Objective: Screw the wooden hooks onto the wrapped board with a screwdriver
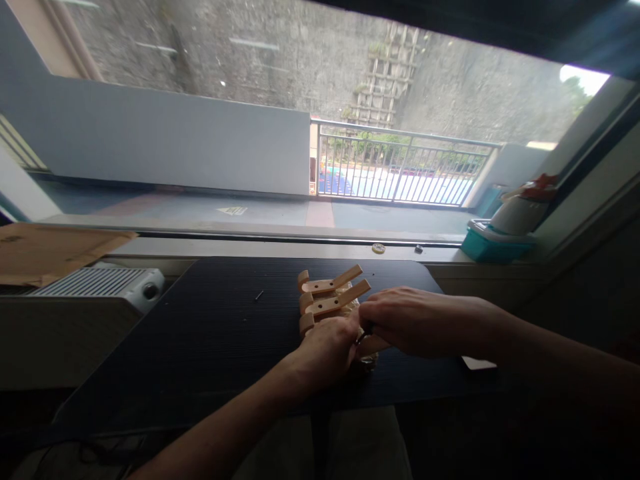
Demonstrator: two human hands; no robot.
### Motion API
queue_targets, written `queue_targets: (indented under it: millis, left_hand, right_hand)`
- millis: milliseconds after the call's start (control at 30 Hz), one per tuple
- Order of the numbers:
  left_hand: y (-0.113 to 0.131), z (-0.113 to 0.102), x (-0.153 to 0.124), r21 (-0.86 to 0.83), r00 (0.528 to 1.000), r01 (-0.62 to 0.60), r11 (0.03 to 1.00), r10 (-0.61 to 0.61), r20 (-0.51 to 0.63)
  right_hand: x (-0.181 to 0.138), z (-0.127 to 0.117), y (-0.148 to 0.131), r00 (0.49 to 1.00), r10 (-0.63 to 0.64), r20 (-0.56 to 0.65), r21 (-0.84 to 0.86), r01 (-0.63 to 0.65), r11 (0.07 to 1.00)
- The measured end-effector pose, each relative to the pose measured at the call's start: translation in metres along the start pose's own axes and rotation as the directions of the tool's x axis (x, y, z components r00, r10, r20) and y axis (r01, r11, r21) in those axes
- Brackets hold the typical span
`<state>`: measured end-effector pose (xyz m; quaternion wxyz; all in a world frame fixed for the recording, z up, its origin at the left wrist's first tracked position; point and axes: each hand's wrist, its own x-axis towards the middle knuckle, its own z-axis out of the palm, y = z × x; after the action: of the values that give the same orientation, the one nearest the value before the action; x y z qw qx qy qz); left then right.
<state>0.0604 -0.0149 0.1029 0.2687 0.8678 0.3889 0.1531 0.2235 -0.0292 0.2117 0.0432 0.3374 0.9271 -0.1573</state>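
Several pale wooden pieces (326, 306) lie side by side on the dark table. Each has a rounded end block on the left and a slanted arm on the right; round holes show in the two farthest ones. My left hand (327, 343) is closed over the nearer pieces, its fingertips mostly hidden. Against it, my right hand (410, 319) pinches a thin dark tool (364, 335), mostly covered by the fingers, so its kind cannot be told. Crumpled clear wrap (369, 363) pokes out below my hands. A small dark screw (259, 296) lies apart on the table to the left.
The dark tabletop (210, 347) meets a window sill (250, 248). On the sill are a roll of tape (379, 248), a small metal item (419, 249) and a teal box (495, 243). Cardboard (55, 250) rests over a white heater (115, 283). A white flat object (479, 363) lies right.
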Motion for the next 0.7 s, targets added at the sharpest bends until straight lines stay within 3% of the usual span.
queue_targets:
  millis: [333,700]
  left_hand:
    - [0.0024,-0.0035,-0.0007,0.021,0.997,-0.071,0.997,0.071,0.002]
    - [0.003,-0.003,-0.001,0.066,0.999,-0.032,0.997,0.031,0.012]
  right_hand:
    - [-0.002,-0.0015,-0.0019,0.999,0.019,0.031,0.0,-0.019,1.0]
    - [0.001,-0.0012,-0.0089,0.999,0.023,0.032,-0.017,-0.023,1.0]
